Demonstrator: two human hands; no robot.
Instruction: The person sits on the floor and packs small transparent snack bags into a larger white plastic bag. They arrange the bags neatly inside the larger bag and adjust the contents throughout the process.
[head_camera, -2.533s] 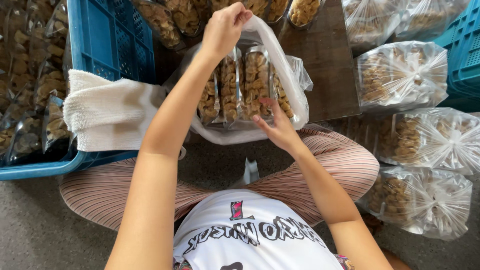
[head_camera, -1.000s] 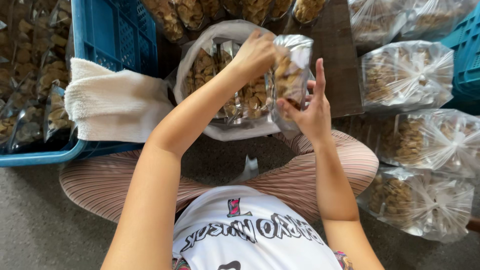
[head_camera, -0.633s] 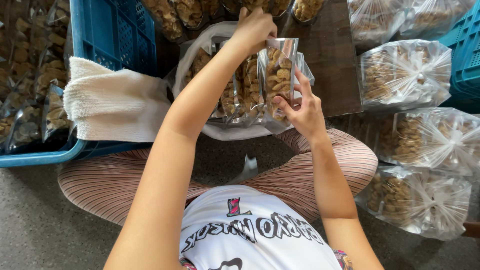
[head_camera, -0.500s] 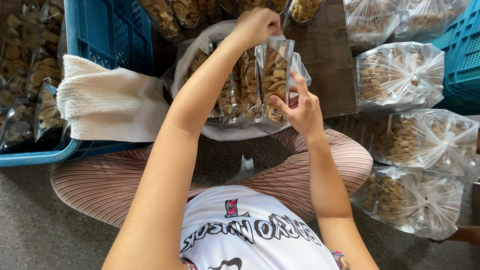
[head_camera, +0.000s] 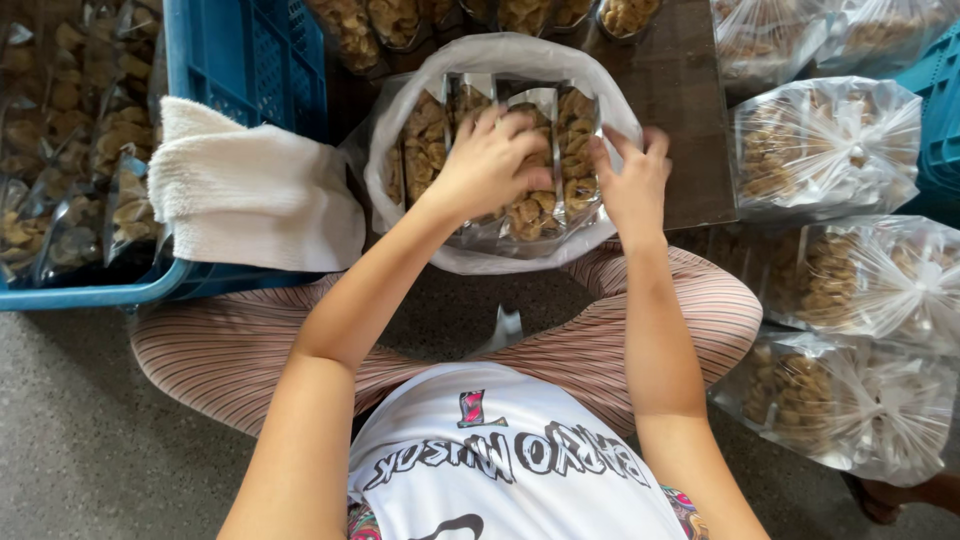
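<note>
A large clear plastic bag (head_camera: 480, 255) lies open in front of my knees, with several small packets of brown snacks (head_camera: 425, 145) standing side by side inside it. My left hand (head_camera: 490, 160) reaches into the bag and presses down on the middle packets (head_camera: 530, 210), fingers curled over their tops. My right hand (head_camera: 632, 180) rests at the bag's right rim, fingers spread against the rightmost packet (head_camera: 578, 130) and the bag wall.
A blue plastic crate (head_camera: 235, 60) at the left holds more snack packets (head_camera: 60, 150), with a folded white towel (head_camera: 250, 195) over its corner. Tied, filled bags (head_camera: 825, 145) are stacked at the right beside a wooden board (head_camera: 680, 110). Grey concrete floor below.
The packet I held up between both hands has gone down into the large bag. My left hand has dropped onto the packets and my right hand has moved to the bag's right rim.
</note>
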